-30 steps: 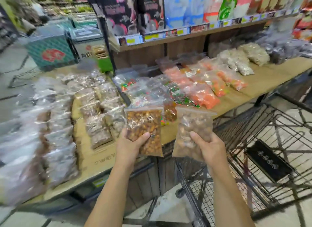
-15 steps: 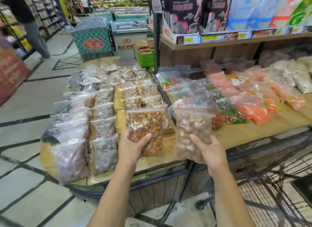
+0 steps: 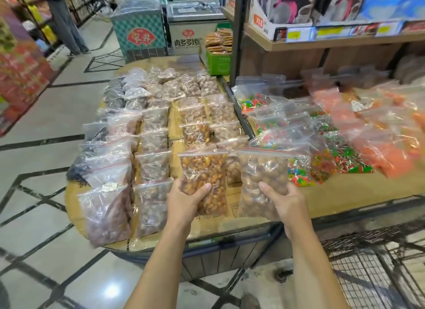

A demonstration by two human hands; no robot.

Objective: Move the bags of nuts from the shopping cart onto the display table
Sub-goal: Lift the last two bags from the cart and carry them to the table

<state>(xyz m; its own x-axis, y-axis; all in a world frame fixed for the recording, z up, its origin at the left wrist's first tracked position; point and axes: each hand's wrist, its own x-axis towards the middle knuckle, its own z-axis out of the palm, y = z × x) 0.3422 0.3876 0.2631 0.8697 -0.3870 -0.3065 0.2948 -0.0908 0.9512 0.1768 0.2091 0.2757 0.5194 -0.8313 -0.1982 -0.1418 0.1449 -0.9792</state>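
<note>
My left hand (image 3: 185,202) grips a clear zip bag of glossy amber-brown nuts (image 3: 203,170) by its lower part. My right hand (image 3: 284,201) grips a second zip bag of pale round nuts (image 3: 262,168) the same way. Both bags are upright, side by side, just above the front edge of the cardboard-covered display table (image 3: 232,226). Rows of several nut bags (image 3: 153,143) lie flat on that table. The wire shopping cart (image 3: 377,269) stands at the lower right, its visible part holding no bags.
Bags of coloured candy (image 3: 299,133) and orange snacks (image 3: 377,133) cover the wooden counter to the right. A shelf of boxed goods (image 3: 322,32) rises behind it. A green crate (image 3: 218,62), freezer chests (image 3: 140,32) and a standing person's legs (image 3: 64,25) are farther back on the tiled aisle.
My view has swung left, from the cart and right counter to the nut table. Both hands with their bags have come over the table's front edge.
</note>
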